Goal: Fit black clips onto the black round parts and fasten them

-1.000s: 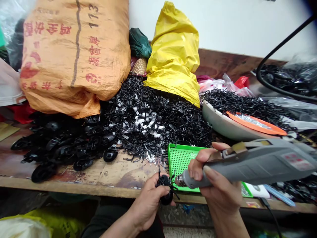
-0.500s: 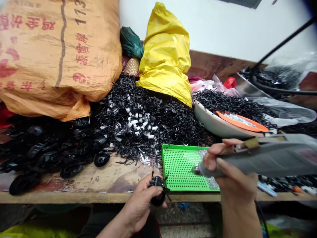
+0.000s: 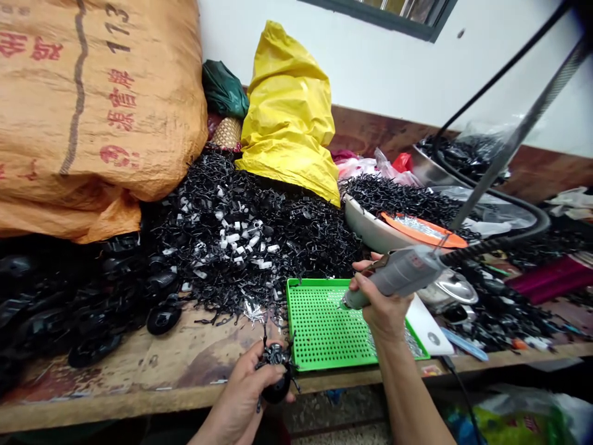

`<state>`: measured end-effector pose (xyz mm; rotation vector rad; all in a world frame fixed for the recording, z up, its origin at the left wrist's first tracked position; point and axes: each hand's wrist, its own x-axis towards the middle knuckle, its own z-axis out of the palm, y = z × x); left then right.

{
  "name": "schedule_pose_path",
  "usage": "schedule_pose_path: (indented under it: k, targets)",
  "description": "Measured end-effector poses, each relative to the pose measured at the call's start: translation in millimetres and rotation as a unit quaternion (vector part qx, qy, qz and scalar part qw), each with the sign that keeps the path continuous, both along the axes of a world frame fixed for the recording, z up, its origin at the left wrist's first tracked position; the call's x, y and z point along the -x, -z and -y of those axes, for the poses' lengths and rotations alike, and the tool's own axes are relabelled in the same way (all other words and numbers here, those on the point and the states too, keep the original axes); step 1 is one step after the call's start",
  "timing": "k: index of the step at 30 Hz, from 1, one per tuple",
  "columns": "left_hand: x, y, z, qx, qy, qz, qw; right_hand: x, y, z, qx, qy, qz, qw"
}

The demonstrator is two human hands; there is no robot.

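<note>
My left hand (image 3: 252,386) grips a round black plastic part (image 3: 277,377) with thin arms sticking out, just past the table's front edge. My right hand (image 3: 382,303) is wrapped round a grey electric screwdriver (image 3: 398,275), its tip pointing down and left over a green perforated tray (image 3: 319,340). Small silvery screws (image 3: 412,343) lie at the tray's right side, partly hidden by my right wrist. Behind the tray spreads a heap of small black parts (image 3: 306,235) with white pieces (image 3: 241,241) among them.
Black round parts (image 3: 92,296) pile up at the left beneath a big orange sack (image 3: 152,105). A yellow bag (image 3: 290,117) stands behind the heap. At the right are a white basin (image 3: 365,225) with an orange dish (image 3: 451,240), a blue-handled tool (image 3: 466,345) and a hanging cable (image 3: 495,80).
The view has shifted right. My right hand and the screwdriver have swung, so the tool's rear points further up and its tip sits over the tray's upper middle. My left hand still holds the black part.
</note>
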<state>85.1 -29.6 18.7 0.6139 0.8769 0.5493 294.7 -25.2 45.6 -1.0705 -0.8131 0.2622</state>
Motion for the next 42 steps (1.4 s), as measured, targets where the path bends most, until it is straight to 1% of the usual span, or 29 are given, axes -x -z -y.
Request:
schedule_pose_path:
  k: [4,8,12,14,17,20,24,27,30,33,37,42]
  targets:
    - [0,1.4,-1,-0.004,0.004,-0.002,1.0,-1,2.5,-1,-0.005,-0.003,-0.001,1.0]
    - [3,1.1,-7,-0.014,0.0,0.001,1.0,0,3.2,0,-0.008,0.001,0.004,1.0]
    - [9,0.8,-12,-0.046,0.0,0.012,0.999,1,2.0,1,-0.005,-0.002,0.012,1.0]
    - [10,0.7,-12,-0.045,0.003,0.019,0.999,1,-0.5,1,-0.006,-0.01,0.013,1.0]
    - [10,-0.2,-10,-0.029,0.013,0.031,0.999,0,-9.3,5,-0.014,-0.026,0.01,1.0]
    - [7,-2.0,-7,-0.018,0.015,0.04,0.999,5,-24.3,13,-0.022,-0.06,-0.003,0.998]
    - [5,-4.0,-2,-0.026,0.034,0.057,0.997,29,-45.0,25,-0.05,-0.131,-0.04,0.989]
    - [4,-5.5,1,-0.037,0.044,0.066,0.996,53,-53.6,30,-0.087,-0.186,-0.069,0.976]
    - [3,-7.8,2,-0.041,0.044,0.066,0.996,72,-54.5,29,-0.103,-0.224,-0.078,0.966]
    - [3,-10.3,2,-0.049,0.039,0.074,0.995,83,-50.8,25,-0.101,-0.248,-0.077,0.96]
    - [4,-12.1,2,-0.056,0.038,0.082,0.994,87,-46.1,23,-0.095,-0.266,-0.079,0.956]
    - [5,-10.3,1,-0.077,0.036,0.086,0.993,88,-45.0,22,-0.087,-0.267,-0.079,0.956]
